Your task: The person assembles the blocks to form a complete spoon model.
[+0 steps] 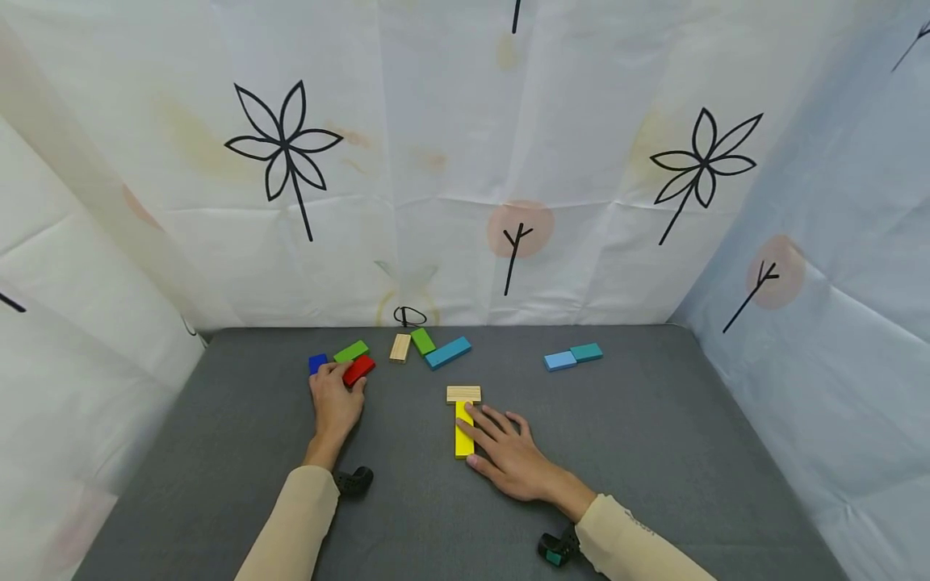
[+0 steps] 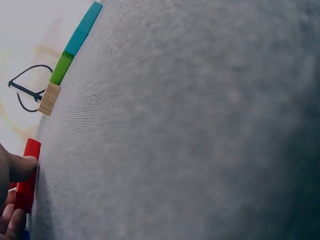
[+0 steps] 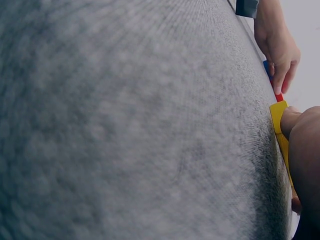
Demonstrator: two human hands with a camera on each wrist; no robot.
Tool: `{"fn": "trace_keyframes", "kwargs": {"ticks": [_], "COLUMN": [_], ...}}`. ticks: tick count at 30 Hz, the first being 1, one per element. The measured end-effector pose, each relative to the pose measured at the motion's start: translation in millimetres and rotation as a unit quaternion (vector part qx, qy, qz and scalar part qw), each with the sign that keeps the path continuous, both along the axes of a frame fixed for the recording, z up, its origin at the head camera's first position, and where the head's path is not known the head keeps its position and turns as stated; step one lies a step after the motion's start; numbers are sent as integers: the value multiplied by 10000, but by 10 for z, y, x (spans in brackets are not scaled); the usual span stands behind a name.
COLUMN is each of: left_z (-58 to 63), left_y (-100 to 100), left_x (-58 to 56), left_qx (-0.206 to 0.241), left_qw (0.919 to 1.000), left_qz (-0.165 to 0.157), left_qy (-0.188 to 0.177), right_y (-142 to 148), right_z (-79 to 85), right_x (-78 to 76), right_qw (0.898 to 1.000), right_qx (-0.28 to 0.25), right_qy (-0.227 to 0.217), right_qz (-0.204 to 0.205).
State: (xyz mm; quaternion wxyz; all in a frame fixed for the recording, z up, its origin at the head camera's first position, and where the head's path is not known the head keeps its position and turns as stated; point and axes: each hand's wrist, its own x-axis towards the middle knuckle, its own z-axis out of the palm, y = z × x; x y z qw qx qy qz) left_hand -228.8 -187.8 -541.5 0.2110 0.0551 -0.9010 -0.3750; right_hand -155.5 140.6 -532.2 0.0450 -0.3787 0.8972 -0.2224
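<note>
My left hand [image 1: 338, 403] holds a red block [image 1: 359, 370] at the left of the table. In the left wrist view, the thumb presses one face of that red block [image 2: 31, 175] and the fingers curl round its lower end. A green block [image 1: 352, 351] and a blue block [image 1: 317, 363], partly covered by the hand, lie right beside it. Near the middle, my right hand [image 1: 512, 460] lies with fingers spread, fingertips and thumb at a long yellow block [image 1: 463, 442]. A plain wooden block [image 1: 463, 394] lies crosswise at the yellow block's far end, forming a T shape.
Toward the back lie another wooden block [image 1: 400, 348], a green block [image 1: 423, 341] and a teal-blue block [image 1: 448, 353]. Farther right, a light blue block [image 1: 560, 361] adjoins a teal block [image 1: 585, 353]. White printed cloth [image 1: 436, 161] hangs behind the grey table [image 1: 639, 436] and along its sides.
</note>
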Motion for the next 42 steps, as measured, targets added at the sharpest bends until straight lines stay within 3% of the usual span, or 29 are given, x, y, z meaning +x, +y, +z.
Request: {"fn": "trace_keyframes", "kwargs": {"ticks": [5,10,17,28,42], "left_z": [33,74,175,317,304], "left_y": [-8,38,146,282,464], "left_x": [-7,19,116,261,371], "left_qx": [-160,207,728,873,872], "left_qw": [9995,9989,9959,9920,9822], "left_qz": [-69,-211,-417,-884,-1565], "left_qy": [-274,-371,-340,-213,-559], "right_y": [-9,-14,-14,-2,-6], "right_z": [4,10,27,21,3], "right_x": [4,0,0,3,-6], "right_qw": [9998,9998,9998,9998,9998], "right_qx": [-150,-183,-197,-156,-141], "right_qy": [90,82,20,-140,-89], "right_qz": [30,23,14,-49,-64]}}
